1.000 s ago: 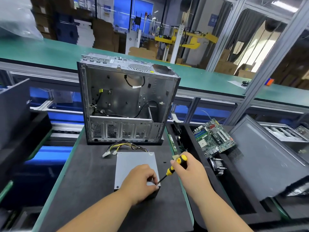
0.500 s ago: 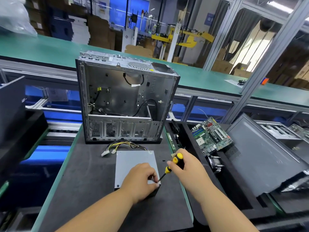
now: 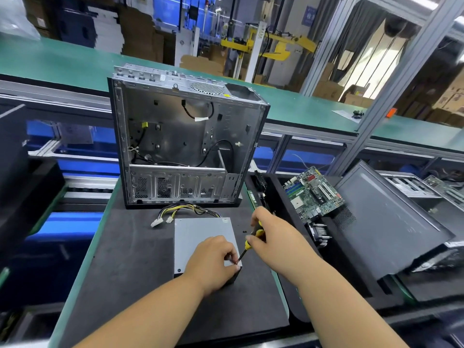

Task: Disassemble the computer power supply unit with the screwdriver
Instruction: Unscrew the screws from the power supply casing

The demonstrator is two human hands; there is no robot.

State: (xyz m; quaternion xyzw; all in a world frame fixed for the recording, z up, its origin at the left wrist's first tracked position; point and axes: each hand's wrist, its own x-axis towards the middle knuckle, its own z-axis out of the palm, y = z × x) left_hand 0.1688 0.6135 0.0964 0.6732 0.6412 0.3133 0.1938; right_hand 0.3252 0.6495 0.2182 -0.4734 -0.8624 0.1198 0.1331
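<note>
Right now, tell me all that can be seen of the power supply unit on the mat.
The power supply unit is a flat grey metal box with a dark side, lying lid-up on the black mat before the open computer case. A yellow-and-black cable bundle with white plugs leaves its far edge. The left hand rests on its near right corner, fingers curled there. The right hand holds the screwdriver, tip at that corner.

right hand (image 3: 272,237) grips screwdriver (image 3: 248,243), tip at power supply (image 3: 200,232) corner; left hand (image 3: 213,262) steadies.
</note>
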